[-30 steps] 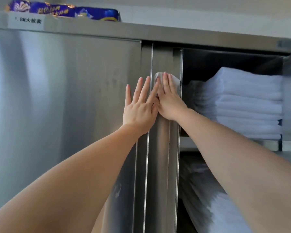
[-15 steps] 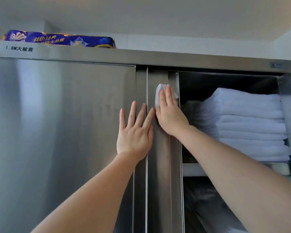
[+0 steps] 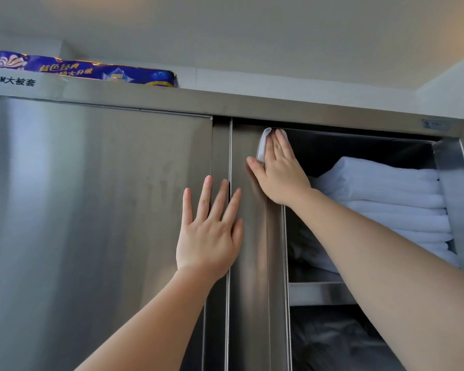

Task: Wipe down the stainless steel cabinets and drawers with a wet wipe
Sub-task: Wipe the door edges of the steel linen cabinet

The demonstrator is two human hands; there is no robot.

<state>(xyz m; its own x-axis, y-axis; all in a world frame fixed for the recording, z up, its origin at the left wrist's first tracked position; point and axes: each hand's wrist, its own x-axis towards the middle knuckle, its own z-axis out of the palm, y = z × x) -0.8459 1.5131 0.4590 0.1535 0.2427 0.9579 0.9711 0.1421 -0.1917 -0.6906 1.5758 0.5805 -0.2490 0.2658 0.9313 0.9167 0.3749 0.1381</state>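
Right hand [image 3: 279, 172] presses a wet wipe [image 3: 263, 144] flat-fingered against the sliding door's edge [image 3: 252, 236]; left hand [image 3: 209, 231], fingers spread and released, braces the stainless steel cabinet door [image 3: 91, 210].

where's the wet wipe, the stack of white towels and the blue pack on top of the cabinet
wet wipe [image 3: 262, 148]: head view, its white edge showing left of the right hand's fingers.
stack of white towels [image 3: 386, 199]: head view, folded front edges.
blue pack [image 3: 91, 70]: head view, its printed front face.
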